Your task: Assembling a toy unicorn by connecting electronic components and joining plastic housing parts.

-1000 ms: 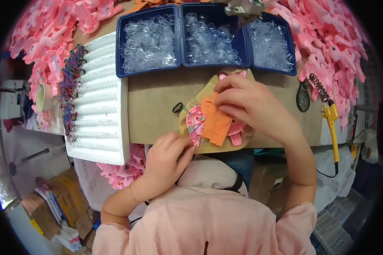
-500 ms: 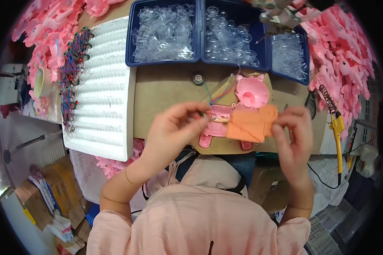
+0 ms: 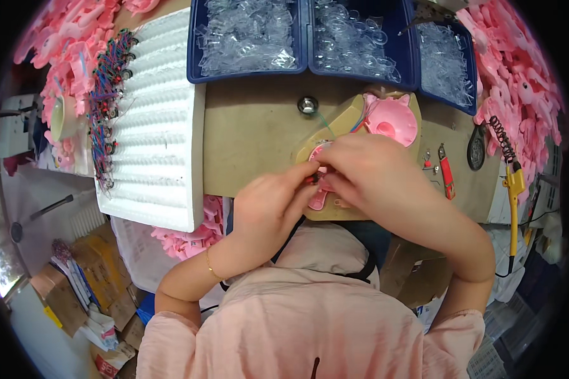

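My left hand (image 3: pixel 263 205) pinches a small dark and red electronic part (image 3: pixel 311 179). Fingertips of my right hand (image 3: pixel 376 169) are closed right beside that part; what they grip is hidden. Under both hands lies a pink plastic shell half (image 3: pixel 318 201), mostly covered, on a tan shaped holder (image 3: pixel 411 101). A round pink shell piece with ears (image 3: pixel 392 121) rests at the holder's far side, with coloured wires next to it. A small round metal speaker (image 3: pixel 307 105) lies on the table beyond my hands, joined to a green wire.
Blue bins (image 3: pixel 250 77) of clear plastic parts line the back. At left stands a ridged white foam tray (image 3: pixel 155 126) with wired parts (image 3: pixel 104 107). To the right are red-handled cutters (image 3: pixel 447 175), a yellow soldering iron (image 3: pixel 515 183) and a heap of pink shells (image 3: pixel 518 88).
My right hand has swung left to meet the left hand over the shell. The orange piece it held is out of sight. The speaker has turned over, showing its shiny metal side.
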Demonstrator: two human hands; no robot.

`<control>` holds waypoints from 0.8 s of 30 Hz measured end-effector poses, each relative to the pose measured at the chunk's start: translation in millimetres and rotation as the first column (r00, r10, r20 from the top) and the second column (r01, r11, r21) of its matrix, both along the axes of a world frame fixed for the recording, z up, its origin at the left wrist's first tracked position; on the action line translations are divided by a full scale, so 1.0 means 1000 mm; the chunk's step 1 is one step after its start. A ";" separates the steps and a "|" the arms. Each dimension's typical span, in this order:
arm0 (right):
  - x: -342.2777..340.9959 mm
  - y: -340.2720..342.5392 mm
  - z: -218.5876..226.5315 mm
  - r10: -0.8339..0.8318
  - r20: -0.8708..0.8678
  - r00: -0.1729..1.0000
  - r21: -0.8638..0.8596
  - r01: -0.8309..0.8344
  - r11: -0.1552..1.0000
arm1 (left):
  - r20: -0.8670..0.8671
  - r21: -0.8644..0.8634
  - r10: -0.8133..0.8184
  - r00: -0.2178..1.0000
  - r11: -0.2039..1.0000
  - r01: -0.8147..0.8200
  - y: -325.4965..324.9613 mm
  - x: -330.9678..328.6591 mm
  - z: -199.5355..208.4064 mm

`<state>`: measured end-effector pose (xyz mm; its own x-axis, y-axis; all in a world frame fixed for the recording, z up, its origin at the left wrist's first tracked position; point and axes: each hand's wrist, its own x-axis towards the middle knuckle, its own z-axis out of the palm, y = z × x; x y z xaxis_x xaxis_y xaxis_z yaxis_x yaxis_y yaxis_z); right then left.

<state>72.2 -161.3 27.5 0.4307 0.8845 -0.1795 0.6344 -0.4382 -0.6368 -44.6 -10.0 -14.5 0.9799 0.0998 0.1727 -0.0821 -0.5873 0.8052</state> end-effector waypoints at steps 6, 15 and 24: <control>-0.010 0.003 0.006 -0.006 0.295 0.955 0.090 -0.022 0.996 | 0.080 0.169 0.042 0.996 0.984 -0.055 0.004 0.006 -0.012; -0.011 0.010 -0.002 0.018 0.339 0.941 0.005 -0.021 1.000 | 0.251 0.346 0.057 0.966 0.927 -0.145 0.007 -0.004 -0.024; -0.003 0.012 0.000 0.078 0.282 0.956 -0.043 -0.069 0.997 | 0.079 0.829 -0.387 0.919 0.538 0.155 0.014 -0.010 0.000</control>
<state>69.0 -149.1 27.7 0.4023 0.9113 -0.0882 0.8179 -0.4010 -0.4126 -54.1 4.4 -14.8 0.8531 -0.4548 0.2557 -0.4590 -0.8872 -0.0467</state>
